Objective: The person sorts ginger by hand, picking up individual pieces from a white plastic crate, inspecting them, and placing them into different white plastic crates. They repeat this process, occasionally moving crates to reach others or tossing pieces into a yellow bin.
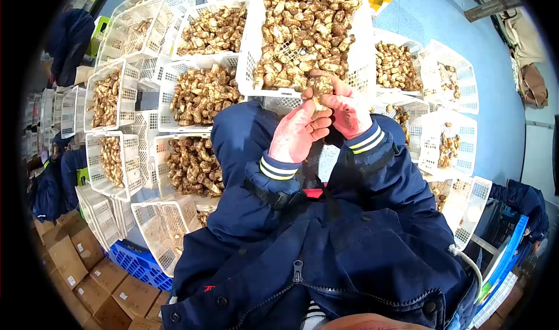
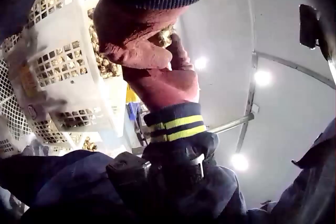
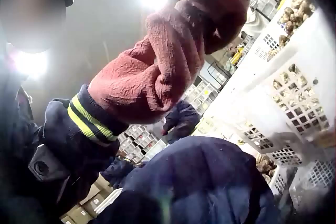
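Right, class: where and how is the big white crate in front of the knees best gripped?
The crate is probably best gripped by its left and right rims, left hand and right hand coming down from above, one per side. Its top is open, bare wall shows on either side of the heaped mushrooms, and neighbouring crates sit close, so above looks easiest.

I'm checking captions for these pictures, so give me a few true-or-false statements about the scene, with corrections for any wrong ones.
1. The left hand and the right hand meet at one mushroom. True.
2. The large white basket ahead of the hands holds many mushrooms. True.
3. The handled mushroom lies loose in that basket. False: it is held in the hands.
4. The cuffs are plain. False: they are striped.
5. Cardboard boxes show at the head view's lower left. True.
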Tool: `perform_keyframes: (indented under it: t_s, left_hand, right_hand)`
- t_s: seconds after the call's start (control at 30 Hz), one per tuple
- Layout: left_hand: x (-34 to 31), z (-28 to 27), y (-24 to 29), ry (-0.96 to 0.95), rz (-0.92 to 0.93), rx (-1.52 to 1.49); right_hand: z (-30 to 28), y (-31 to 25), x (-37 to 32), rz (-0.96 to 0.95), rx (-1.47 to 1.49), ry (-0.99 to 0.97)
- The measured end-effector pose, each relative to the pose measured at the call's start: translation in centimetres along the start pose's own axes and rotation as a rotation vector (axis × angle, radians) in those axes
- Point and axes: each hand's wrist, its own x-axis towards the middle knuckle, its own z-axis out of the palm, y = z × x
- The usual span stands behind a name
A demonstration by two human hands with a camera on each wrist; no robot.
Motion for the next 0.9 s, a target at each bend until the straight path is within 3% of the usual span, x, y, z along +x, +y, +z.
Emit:
perform_keyframes:
  t_s: [0.37, 0.57, 0.7, 0.77, 0.9]
  left_hand:
    - [-0.4, 0.4, -0.3, -0.039, 0.019, -0.014]
    - [-0.1, 0.0, -0.6, -0.067, 0.064, -0.016]
    - [-0.1, 0.1, -0.6, -0.005, 0.177, -0.119]
    - [0.4, -0.1, -1.0, 0.132, 0.367, 0.149]
    - [0.0, 0.0, -0.9, 0.065, 0.393, 0.123]
  right_hand:
    - [0.0, -0.4, -0.1, -0.026, -0.089, 0.040]
    - [-0.3, 0.1, 0.0, -0.007, -0.016, -0.044]
    - [0.0, 0.8, 0.2, 0.007, -0.019, -0.083]
    - [0.3, 1.1, 0.2, -0.096, -0.115, 0.001]
    - [0.6, 1.4, 0.4, -0.102, -0.158, 0.027]
